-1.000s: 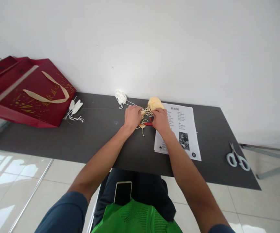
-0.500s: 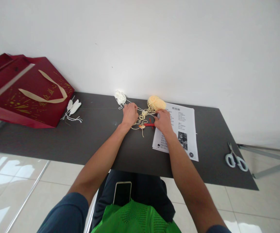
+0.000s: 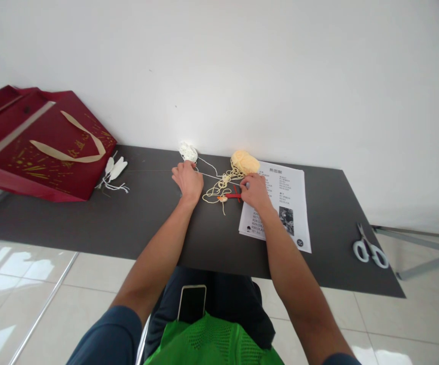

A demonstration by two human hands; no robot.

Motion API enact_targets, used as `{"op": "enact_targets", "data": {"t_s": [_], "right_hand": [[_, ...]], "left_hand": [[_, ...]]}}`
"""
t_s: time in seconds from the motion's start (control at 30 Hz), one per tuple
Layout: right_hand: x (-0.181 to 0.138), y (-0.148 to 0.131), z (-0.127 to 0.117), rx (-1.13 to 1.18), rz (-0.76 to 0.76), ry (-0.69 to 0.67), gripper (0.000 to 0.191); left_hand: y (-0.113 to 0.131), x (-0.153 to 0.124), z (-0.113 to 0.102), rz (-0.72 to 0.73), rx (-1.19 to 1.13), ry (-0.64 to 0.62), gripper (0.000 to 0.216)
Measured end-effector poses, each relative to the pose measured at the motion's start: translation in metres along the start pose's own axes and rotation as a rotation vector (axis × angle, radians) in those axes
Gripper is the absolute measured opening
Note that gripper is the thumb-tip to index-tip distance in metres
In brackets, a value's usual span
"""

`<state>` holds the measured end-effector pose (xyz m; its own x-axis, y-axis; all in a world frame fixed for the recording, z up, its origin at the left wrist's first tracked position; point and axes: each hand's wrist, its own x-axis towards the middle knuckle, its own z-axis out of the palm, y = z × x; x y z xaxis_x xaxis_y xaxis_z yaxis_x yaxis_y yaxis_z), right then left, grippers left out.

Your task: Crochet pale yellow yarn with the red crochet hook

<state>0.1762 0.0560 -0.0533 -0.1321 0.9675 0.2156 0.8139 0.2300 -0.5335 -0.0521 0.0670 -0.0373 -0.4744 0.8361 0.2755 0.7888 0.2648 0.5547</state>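
On the dark table [image 3: 146, 218] my left hand [image 3: 187, 181] is closed in a pinch on a strand of cream yarn, which runs taut to the right toward my other hand. A loose tangle of yellow yarn [image 3: 219, 186] lies between my hands, leading up to a yellow yarn ball [image 3: 245, 161]. My right hand [image 3: 255, 191] is closed beside a red crochet hook [image 3: 233, 195] with a small orange crocheted piece [image 3: 222, 198] at its tip. A small white yarn bundle [image 3: 188, 151] sits just beyond my left hand.
A printed instruction sheet [image 3: 283, 203] lies under my right wrist. White-handled scissors [image 3: 369, 249] rest near the table's right edge. A red gift bag [image 3: 40, 142] lies at the far left, with white crocheted pieces [image 3: 114, 170] beside it. A phone [image 3: 192, 302] sits on my lap.
My left hand has moved left, away from the right hand, drawing the yarn strand out taut and spreading the tangle. My right hand has stayed by the red hook.
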Motion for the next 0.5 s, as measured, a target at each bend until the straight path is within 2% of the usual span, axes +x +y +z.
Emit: {"op": "enact_targets", "data": {"t_s": [0.07,0.1,0.2,0.27,0.4,0.5], "right_hand": [[0.0,-0.001,-0.002,0.013,-0.006,0.01,0.013],[0.0,-0.002,-0.002,0.023,-0.014,0.017,0.013],[-0.002,-0.007,-0.005,0.062,-0.034,0.033,0.014],[-0.003,-0.01,-0.006,0.099,-0.048,0.024,0.014],[-0.006,-0.015,-0.005,0.189,-0.077,0.008,0.015],[-0.007,-0.014,-0.004,0.21,-0.057,-0.009,0.021]], "left_hand": [[0.002,-0.002,0.001,0.068,-0.021,-0.028,0.033],[0.004,-0.005,0.002,0.151,-0.059,-0.063,0.036],[0.015,-0.016,0.005,0.55,-0.207,-0.252,0.044],[0.023,-0.024,0.01,0.694,-0.242,-0.356,0.036],[0.031,-0.032,0.017,0.704,-0.181,-0.46,0.02],[0.03,-0.028,0.016,0.659,-0.187,-0.415,0.023]]}}
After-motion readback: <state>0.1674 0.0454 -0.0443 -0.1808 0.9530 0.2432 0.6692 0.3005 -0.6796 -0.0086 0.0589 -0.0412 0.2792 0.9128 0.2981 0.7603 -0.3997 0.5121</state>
